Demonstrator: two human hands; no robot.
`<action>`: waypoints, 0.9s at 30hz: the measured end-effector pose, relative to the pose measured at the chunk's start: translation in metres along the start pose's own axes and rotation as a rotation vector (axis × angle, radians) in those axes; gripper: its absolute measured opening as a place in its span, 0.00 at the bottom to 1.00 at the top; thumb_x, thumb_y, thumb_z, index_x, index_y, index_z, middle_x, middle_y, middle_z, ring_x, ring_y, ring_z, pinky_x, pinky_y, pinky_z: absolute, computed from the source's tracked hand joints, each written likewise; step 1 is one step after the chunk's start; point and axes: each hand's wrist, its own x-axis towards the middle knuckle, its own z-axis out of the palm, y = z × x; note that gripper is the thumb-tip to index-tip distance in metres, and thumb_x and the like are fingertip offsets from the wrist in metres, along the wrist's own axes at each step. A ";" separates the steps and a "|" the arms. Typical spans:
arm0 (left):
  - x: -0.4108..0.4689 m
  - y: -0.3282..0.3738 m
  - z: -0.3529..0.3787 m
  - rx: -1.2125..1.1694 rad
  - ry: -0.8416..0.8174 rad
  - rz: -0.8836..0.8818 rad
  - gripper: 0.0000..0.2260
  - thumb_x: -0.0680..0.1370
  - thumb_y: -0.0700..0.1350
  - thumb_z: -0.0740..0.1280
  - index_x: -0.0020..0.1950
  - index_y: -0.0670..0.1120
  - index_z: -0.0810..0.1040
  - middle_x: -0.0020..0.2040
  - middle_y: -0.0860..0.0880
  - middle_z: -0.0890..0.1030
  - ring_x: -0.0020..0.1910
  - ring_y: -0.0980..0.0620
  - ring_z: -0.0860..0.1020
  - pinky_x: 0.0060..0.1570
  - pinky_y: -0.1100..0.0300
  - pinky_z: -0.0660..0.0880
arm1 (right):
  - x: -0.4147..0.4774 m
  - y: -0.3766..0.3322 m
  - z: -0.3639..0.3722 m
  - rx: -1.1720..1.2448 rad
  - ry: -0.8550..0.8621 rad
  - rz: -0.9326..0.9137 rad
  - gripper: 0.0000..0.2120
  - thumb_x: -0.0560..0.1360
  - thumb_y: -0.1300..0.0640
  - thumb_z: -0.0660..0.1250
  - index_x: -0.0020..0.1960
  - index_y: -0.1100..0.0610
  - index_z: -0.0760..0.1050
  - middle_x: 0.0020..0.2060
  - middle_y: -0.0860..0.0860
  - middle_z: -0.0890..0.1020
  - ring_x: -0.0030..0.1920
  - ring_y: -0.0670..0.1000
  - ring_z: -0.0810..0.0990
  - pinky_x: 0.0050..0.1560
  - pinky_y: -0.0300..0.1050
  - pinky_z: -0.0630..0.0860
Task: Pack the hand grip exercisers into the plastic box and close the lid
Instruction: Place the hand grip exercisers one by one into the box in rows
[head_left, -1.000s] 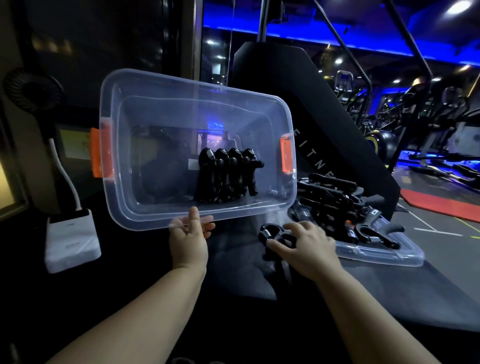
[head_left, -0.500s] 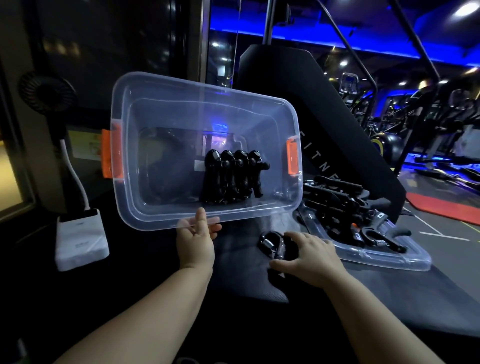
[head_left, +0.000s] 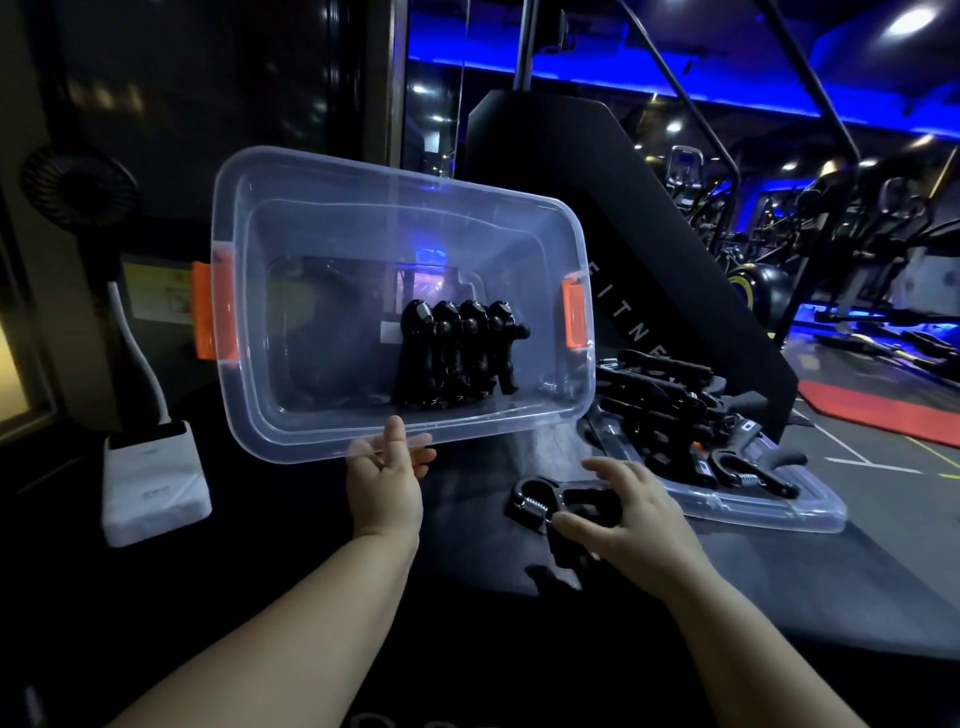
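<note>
Right hand (head_left: 626, 514) lifted, pinching black exerciser (head_left: 535, 501), clear box (head_left: 322, 322)

Clear glossy plastic box (head_left: 311, 436); matt black exercisers (head_left: 457, 353) with metal springs.

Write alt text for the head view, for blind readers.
The left hand holds a clear box tilted by its near rim, four black exercisers in a row inside; the right hand grips a loose exerciser on the dark table. More exercisers lie piled on the lid at right.
</note>
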 end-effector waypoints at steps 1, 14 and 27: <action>0.000 0.000 0.000 -0.001 -0.001 0.000 0.09 0.81 0.52 0.60 0.44 0.48 0.67 0.33 0.55 0.84 0.31 0.58 0.81 0.36 0.61 0.74 | -0.003 0.003 0.000 0.000 0.078 0.064 0.40 0.58 0.22 0.61 0.64 0.42 0.69 0.59 0.42 0.71 0.63 0.47 0.69 0.64 0.52 0.68; -0.002 0.003 0.000 -0.019 0.006 -0.011 0.09 0.81 0.50 0.60 0.44 0.48 0.67 0.36 0.51 0.83 0.31 0.56 0.80 0.35 0.62 0.74 | -0.020 -0.012 0.020 -0.299 0.036 0.295 0.48 0.50 0.17 0.53 0.60 0.46 0.69 0.57 0.48 0.71 0.64 0.53 0.66 0.62 0.52 0.63; -0.003 0.005 0.000 -0.007 -0.003 -0.013 0.09 0.81 0.50 0.60 0.44 0.48 0.68 0.36 0.51 0.83 0.30 0.59 0.80 0.35 0.62 0.75 | -0.016 -0.014 -0.002 -0.018 0.091 0.110 0.34 0.52 0.26 0.65 0.55 0.40 0.77 0.48 0.40 0.71 0.56 0.48 0.71 0.50 0.41 0.68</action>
